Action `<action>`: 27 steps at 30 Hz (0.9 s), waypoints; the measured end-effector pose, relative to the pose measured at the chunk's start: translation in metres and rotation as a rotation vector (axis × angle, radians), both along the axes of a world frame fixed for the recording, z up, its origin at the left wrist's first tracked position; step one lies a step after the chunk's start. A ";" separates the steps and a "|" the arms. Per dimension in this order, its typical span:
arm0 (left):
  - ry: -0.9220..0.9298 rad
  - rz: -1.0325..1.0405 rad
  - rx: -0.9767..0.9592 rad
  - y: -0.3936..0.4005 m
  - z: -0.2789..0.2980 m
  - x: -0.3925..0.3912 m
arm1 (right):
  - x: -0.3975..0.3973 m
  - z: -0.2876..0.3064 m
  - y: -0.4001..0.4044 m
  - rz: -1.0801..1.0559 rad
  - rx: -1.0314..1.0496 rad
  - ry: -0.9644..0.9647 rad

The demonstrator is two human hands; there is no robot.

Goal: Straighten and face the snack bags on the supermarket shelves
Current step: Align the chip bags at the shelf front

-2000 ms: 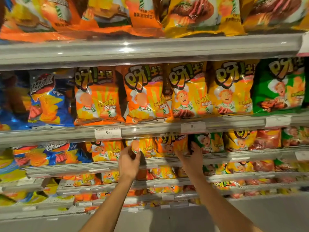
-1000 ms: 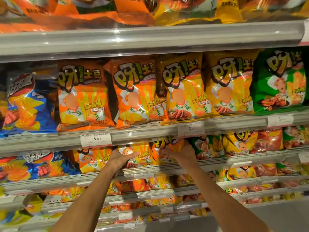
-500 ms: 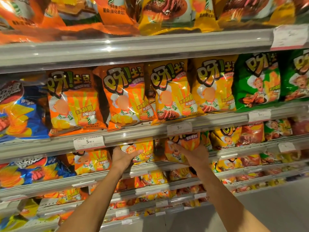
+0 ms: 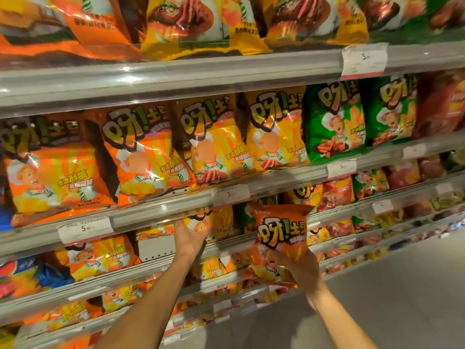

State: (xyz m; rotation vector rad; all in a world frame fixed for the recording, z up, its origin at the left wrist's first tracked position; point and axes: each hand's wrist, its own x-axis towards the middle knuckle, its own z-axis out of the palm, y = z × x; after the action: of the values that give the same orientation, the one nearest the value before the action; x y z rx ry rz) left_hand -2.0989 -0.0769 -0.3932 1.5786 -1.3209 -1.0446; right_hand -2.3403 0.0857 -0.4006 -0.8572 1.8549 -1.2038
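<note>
Since half a second ago, my right hand (image 4: 300, 269) has drawn the orange chip bag (image 4: 281, 234) clear of the third shelf (image 4: 156, 267); it was then sitting among its neighbours and now hangs in front of the shelf edge, upright, label toward me. My view has also swung left and closer.

Nearest: both forearms reach up and forward from the bottom of the view. My right hand grips the orange chip bag at its lower part, fingers curled round the bottom corner from beneath. My left hand (image 4: 190, 239) is spread, palm against the yellow-orange bag (image 4: 208, 222) standing on the third shelf, pressing or steadying it; the thumb's position I cannot tell.

Next: a bare gap (image 4: 154, 244) shows on the third shelf to the left of my left hand, with the perforated back panel visible.

Further: the second shelf (image 4: 176, 205) above carries orange, yellow and green bags, most facing forward, several leaning to one side. A price tag (image 4: 86, 229) hangs on its rail. The top-shelf bags are blurred.

Assessment: the task appears early to midway. One bag is out and not yet re-seated; I judge it belongs either in the gap or back in its row. The leaning bags above and the lower shelves, too blurred to assess, remain.
</note>
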 end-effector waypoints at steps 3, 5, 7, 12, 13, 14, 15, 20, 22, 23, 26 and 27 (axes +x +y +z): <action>0.006 -0.021 -0.080 0.004 -0.004 -0.014 | -0.004 -0.001 0.006 0.006 0.027 0.021; 0.016 -0.032 -0.110 0.006 -0.004 -0.017 | -0.004 -0.002 0.008 0.026 0.057 0.055; 0.041 -0.080 -0.099 0.006 -0.006 -0.016 | -0.003 -0.001 0.008 0.036 0.075 0.072; 0.028 -0.208 -0.026 0.004 -0.002 -0.011 | 0.008 0.006 0.009 0.073 0.074 0.113; 0.017 -0.228 -0.003 0.003 0.001 -0.009 | 0.011 0.007 0.009 0.085 0.082 0.119; -0.018 -0.251 0.002 0.003 0.004 -0.007 | 0.015 0.008 0.009 0.098 0.091 0.120; -0.061 -0.281 -0.006 0.003 0.006 -0.001 | 0.021 0.009 0.008 0.112 0.092 0.121; -0.111 -0.289 -0.103 0.034 0.018 0.019 | 0.055 0.011 0.001 0.175 0.077 0.071; -0.290 -0.237 -0.203 0.047 0.016 0.037 | 0.073 0.012 -0.006 0.232 0.090 0.078; -0.448 -0.185 -0.273 0.053 0.012 0.049 | 0.082 0.012 -0.009 0.263 0.089 0.086; -0.805 -0.074 -0.343 0.066 0.001 0.088 | 0.114 0.013 -0.020 0.326 0.076 0.058; -0.872 -0.067 -0.306 0.070 -0.002 0.102 | 0.125 0.013 -0.025 0.340 0.073 0.037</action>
State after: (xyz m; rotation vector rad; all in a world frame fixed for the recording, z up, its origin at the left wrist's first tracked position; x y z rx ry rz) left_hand -1.9971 -0.0070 -0.3950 1.8161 -1.9895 -0.1196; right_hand -2.2153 0.0608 -0.3876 -1.1068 1.6854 -0.9090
